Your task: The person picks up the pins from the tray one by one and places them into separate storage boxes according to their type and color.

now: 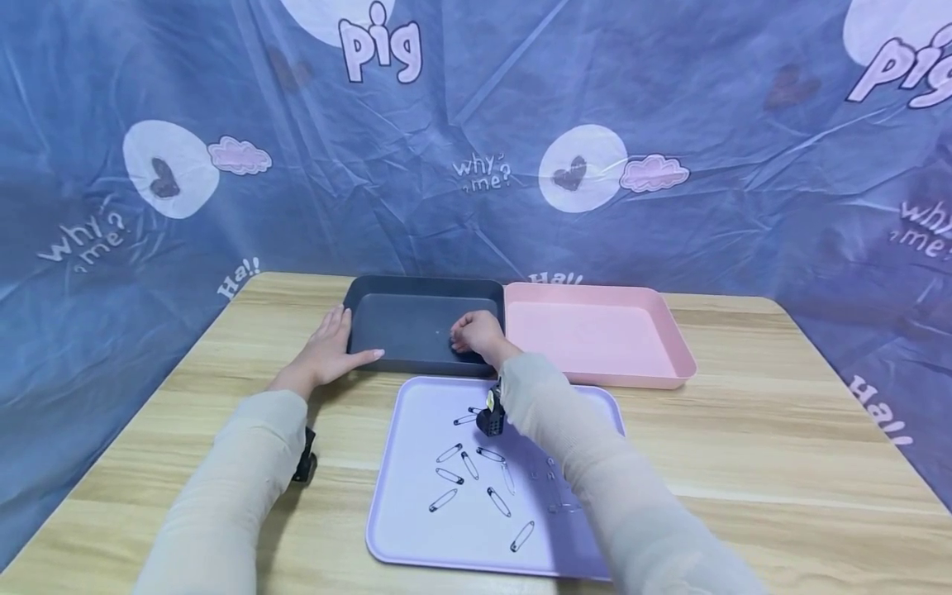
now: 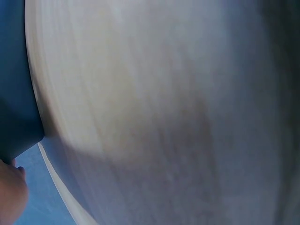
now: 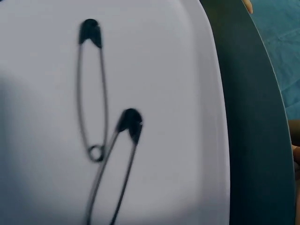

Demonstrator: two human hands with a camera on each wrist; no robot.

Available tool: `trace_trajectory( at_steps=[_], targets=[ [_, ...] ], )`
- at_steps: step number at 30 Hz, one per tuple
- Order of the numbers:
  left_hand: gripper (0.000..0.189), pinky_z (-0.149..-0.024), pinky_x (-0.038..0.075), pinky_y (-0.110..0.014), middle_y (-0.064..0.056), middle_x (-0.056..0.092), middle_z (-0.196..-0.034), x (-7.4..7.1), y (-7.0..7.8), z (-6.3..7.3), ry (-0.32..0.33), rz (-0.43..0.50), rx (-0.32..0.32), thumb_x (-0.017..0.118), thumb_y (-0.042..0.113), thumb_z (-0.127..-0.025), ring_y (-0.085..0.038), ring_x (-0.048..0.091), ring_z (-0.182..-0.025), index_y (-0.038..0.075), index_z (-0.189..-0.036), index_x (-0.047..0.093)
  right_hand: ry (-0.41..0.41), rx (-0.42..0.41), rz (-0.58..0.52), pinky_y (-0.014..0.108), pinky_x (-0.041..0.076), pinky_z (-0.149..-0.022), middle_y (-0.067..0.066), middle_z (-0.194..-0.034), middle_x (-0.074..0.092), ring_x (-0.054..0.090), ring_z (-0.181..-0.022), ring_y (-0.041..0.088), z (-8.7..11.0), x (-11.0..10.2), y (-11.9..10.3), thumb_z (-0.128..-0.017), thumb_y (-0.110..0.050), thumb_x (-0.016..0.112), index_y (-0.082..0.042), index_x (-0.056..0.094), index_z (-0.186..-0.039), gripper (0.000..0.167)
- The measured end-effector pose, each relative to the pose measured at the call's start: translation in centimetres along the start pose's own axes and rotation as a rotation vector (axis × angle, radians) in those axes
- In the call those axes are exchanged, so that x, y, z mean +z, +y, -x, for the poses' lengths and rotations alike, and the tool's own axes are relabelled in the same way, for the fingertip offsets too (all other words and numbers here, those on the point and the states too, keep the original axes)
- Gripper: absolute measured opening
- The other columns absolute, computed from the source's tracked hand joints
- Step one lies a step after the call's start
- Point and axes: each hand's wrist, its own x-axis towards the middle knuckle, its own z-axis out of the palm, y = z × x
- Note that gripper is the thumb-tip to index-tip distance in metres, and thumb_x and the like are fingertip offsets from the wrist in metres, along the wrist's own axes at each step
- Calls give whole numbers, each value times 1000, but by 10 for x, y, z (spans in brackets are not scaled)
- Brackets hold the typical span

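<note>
My left hand point(image 1: 327, 351) rests at the left end of a dark grey tray point(image 1: 394, 366), thumb spread along its front rim, fingers straight. Over the right part of that tray is my right hand point(image 1: 478, 333), its fingers bent downward; whether something sits between the fingertips is hidden. Closer to me lies a lilac tray point(image 1: 381, 496) with several safety pins with black heads, among them one safety pin point(image 1: 523, 536) near the front. Two black-headed safety pins point(image 3: 91, 89) show large in the right wrist view. Faint clear pieces point(image 1: 552, 487) lie beside my right forearm.
A pink tray point(image 1: 595, 335) stands against the dark tray's right side. All three trays are on a wood-grain table point(image 1: 766, 463). A blue printed cloth point(image 1: 476, 223) hangs behind the table's back edge.
</note>
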Motion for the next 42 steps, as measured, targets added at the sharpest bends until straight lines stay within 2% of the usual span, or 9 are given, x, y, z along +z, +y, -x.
trace_trajectory(
  at_steps=[2, 4, 7, 9, 12, 21, 25, 33, 42],
  targets=[
    [106, -101, 1, -47, -23, -8, -140, 1, 0, 0, 1, -2, 1, 39, 69, -74, -34, -8, -127, -8, -134, -2, -6, -11, -30, 32, 50, -50, 12, -70, 61, 60, -56, 22, -58, -1, 57, -75, 5, 58, 1, 62, -75, 6],
    [106, -101, 1, -46, -23, -8, -140, 2, 0, 0, 2, -1, 1, 39, 69, -74, -34, -8, -127, -8, -134, -2, 2, 7, -37, 33, 50, -50, 13, -69, 62, 61, -56, 24, -70, -1, 67, -72, 5, 59, 1, 62, -74, 6],
    [107, -101, 1, -46, -23, -8, -140, 2, -1, -1, 4, 2, 0, 39, 69, -73, -34, -8, -127, -8, -134, -3, 23, 46, 3, 34, 51, -51, 14, -71, 62, 61, -57, 25, -56, 1, 52, -73, 8, 56, 4, 63, -75, 8],
    [107, -101, 1, -46, -24, -8, -140, 2, -2, -1, 7, 0, 1, 39, 69, -73, -34, -8, -127, -8, -134, -3, 33, 56, 29, 34, 51, -53, 15, -70, 62, 61, -58, 26, -27, 2, 21, -72, 11, 50, 6, 61, -72, 12],
    [107, -101, 1, -46, -24, -8, -140, 2, -2, -2, 9, -7, -1, 39, 69, -73, -34, -8, -127, -8, -134, -3, 18, 19, 46, 33, 50, -48, 13, -63, 61, 60, -54, 24, -54, 2, 48, -70, 10, 51, 3, 61, -67, 13],
    [107, -101, 1, -45, -23, -8, -140, 2, -2, 0, 1, -10, -11, 38, 70, -73, -33, -8, -127, -8, -134, -4, -12, 10, 89, 32, 49, -47, 14, -62, 60, 59, -53, 23, -61, 2, 57, -70, 9, 53, 4, 62, -68, 11],
    [107, -101, 1, -46, -23, -8, -140, 2, -1, -1, 1, -10, -11, 38, 70, -73, -33, -8, -127, -7, -134, -4, -64, -4, 69, 30, 49, -48, 14, -64, 60, 60, -55, 22, -40, -2, 37, -73, 8, 55, 5, 61, -72, 7],
    [107, -101, 1, -46, -22, -9, -140, -1, 0, 0, -6, -1, -11, 38, 70, -73, -33, -9, -127, -7, -134, -3, -67, 70, 90, 35, 50, -67, 23, -85, 60, 61, -76, 28, 58, -8, -65, -81, 9, 49, 16, 56, -95, 16],
    [108, -101, 0, -46, -23, -9, -140, -3, 3, 2, -18, 6, -21, 38, 70, -73, -33, -10, -127, -8, -134, -3, -131, 40, 45, 38, 47, -73, 30, -92, 56, 58, -84, 35, 72, -13, -78, -82, 11, 47, 20, 51, -100, 21]
  ],
)
